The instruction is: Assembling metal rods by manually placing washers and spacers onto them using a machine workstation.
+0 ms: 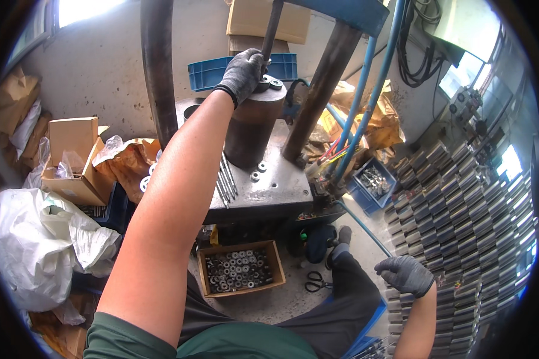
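My left hand (243, 73), in a grey glove, reaches over the upright metal cylinder (254, 128) on the press table (281, 194). Its fingers close around the dark metal rod (272, 30) above the cylinder's top; the palm side is hidden. Small round rings (275, 84) sit on that top beside my fingers. Low on the right, my gloved right hand (408, 275) is closed at the end of a thin blue lever (365, 226). Several slim metal rods (226, 181) and two small rings (256, 176) lie on the press table.
Thick posts (320, 90) flank the cylinder. Below the press table stands a carton of ringed parts (238, 271), with black scissors (316, 282) on the floor. Stacked metal tubes (455, 221) fill the right; a blue bin (372, 182) stands nearby. White sacks (36, 251) and an open carton (75, 155) crowd the left.
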Demonstrator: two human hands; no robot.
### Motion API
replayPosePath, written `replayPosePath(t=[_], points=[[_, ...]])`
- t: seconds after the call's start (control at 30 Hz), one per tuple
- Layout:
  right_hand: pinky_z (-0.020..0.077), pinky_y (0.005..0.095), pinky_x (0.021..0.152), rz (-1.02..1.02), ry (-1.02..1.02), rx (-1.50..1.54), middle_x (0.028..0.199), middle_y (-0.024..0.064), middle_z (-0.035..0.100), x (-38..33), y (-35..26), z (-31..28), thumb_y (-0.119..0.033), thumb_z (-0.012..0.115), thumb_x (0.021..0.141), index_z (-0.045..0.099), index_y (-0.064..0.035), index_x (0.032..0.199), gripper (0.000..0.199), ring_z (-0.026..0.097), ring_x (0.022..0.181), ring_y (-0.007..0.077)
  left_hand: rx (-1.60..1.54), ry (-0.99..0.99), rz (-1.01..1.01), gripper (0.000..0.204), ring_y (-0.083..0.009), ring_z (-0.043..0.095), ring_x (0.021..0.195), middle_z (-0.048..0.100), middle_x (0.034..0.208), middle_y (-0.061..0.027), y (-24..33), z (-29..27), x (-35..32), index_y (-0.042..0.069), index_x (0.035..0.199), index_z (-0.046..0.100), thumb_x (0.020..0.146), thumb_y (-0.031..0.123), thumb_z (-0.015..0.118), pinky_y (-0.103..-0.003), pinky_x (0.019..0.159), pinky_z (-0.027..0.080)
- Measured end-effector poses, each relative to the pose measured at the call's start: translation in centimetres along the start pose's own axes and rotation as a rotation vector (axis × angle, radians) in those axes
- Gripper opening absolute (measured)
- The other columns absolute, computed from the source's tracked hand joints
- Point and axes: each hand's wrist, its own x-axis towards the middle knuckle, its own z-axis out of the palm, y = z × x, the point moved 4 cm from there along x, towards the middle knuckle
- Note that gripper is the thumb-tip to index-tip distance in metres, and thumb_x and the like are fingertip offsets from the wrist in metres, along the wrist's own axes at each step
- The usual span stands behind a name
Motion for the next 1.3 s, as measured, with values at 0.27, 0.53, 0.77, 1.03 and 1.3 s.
replayPosePath(t=[0.27,0.53,0.77,1.03,1.3], points=[[0.0575,0.0368,0.084,-0.029,0.305,0.160,0.104,0.0180,0.075,-0.6,-0.6,-1.5,-0.006,0.067,0.088,0.074,-0.0024,0.111,0.024,0.074,0.095,0.0310,-0.036,-0.014,-0.019,0.026,-0.0133,0.063,0.079,0.067,0.089,-0.0061,0.3,0.4,0.0,0.002,0.112,0.066,0.103,0.020,0.049,-0.026,0.074,0.054],[0.0559,0.0384,0.086,-0.145,0.492,0.090,0.103,0.0183,0.074,0.0,-0.2,-2.5,-0.010,0.066,0.090,0.072,-0.0025,0.113,0.025,0.072,0.097,0.0324,-0.170,0.067,0.061,0.032,-0.0119,0.063,0.071,0.070,0.086,-0.0057,-3.5,-2.0,2.7,0.004,0.114,0.068,0.104,0.027,0.049,-0.026,0.067,0.053],[0.0567,0.0401,0.086,-0.077,0.785,0.382,0.102,0.0194,0.074,0.0,0.4,-3.8,-0.023,0.066,0.098,0.070,-0.0028,0.120,0.030,0.073,0.095,0.0310,-0.208,0.020,0.020,0.034,-0.0077,0.061,0.073,0.070,0.088,-0.0004,-6.6,-4.9,5.1,0.008,0.115,0.069,0.103,0.039,0.060,-0.024,0.067,0.049],[0.0536,0.0383,0.095,0.460,1.004,0.472,0.112,0.0180,0.074,-4.2,17.9,16.6,-0.032,0.062,0.101,0.070,-0.0024,0.118,0.034,0.071,0.107,0.0291,-0.242,0.129,0.079,0.025,-0.0077,0.058,0.073,0.067,0.085,0.0013,-9.4,-6.7,8.3,0.007,0.106,0.070,0.104,0.031,0.063,-0.024,0.068,0.047],[0.0461,0.0423,0.111,0.632,-0.382,0.185,0.132,0.0171,0.065,-9.8,16.5,45.8,-0.049,0.075,0.084,0.058,-0.0119,0.145,0.073,0.059,0.126,0.0371,-0.033,-0.014,0.006,0.049,-0.0154,0.064,0.107,0.070,0.118,-0.0062,-8.5,-9.0,10.4,0.004,0.133,0.067,0.103,0.041,0.056,-0.033,0.101,0.049]])
